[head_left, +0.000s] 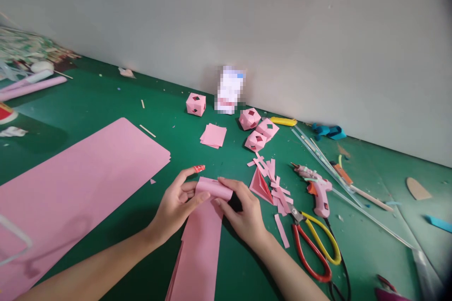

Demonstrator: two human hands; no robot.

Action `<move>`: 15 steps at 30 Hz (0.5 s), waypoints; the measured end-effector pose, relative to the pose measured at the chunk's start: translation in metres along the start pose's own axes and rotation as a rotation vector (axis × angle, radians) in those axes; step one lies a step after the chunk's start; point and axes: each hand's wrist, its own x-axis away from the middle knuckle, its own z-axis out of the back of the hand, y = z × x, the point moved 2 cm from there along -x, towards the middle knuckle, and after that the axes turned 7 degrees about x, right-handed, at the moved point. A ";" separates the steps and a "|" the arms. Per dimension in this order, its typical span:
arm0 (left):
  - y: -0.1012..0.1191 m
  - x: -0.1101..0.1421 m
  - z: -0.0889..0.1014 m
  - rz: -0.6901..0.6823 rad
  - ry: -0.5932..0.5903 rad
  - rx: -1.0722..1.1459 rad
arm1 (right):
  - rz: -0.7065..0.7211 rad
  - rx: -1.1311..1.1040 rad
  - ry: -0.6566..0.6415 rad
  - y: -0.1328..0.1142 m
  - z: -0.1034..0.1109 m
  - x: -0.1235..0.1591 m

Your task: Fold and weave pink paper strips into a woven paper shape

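A stack of long pink paper strips [203, 254] runs toward me, its far end curled or folded over into a rounded edge [212, 187]. My left hand [176, 204] pinches the left side of this curl with the thumb on top; its index finger, tipped with a red patterned wrap, sticks out past the paper. On the right side, my right hand [243, 209] is closed on the same curl between thumb and fingers. A black object [236, 203] shows in part beneath the right hand; its kind is hidden.
Large pink sheets [106, 174] lie at left. Beyond my hands are pink squares [213, 135], several pink paper polyhedra [196, 104] and a blurred phone-like screen [230, 89] against the wall. At right lie paper scraps [278, 188], scissors [318, 244] and a glue gun [318, 188].
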 end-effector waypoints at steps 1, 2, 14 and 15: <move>0.000 0.000 0.000 -0.016 0.009 -0.010 | -0.017 -0.009 -0.004 -0.001 0.001 0.000; -0.001 0.000 0.000 -0.036 0.024 -0.030 | -0.030 -0.018 -0.012 -0.001 0.001 0.000; -0.001 -0.003 0.002 -0.071 0.013 -0.121 | -0.192 -0.114 -0.226 0.000 0.001 0.001; -0.001 -0.003 0.002 -0.063 0.014 -0.122 | -0.200 -0.117 -0.233 0.000 0.001 0.001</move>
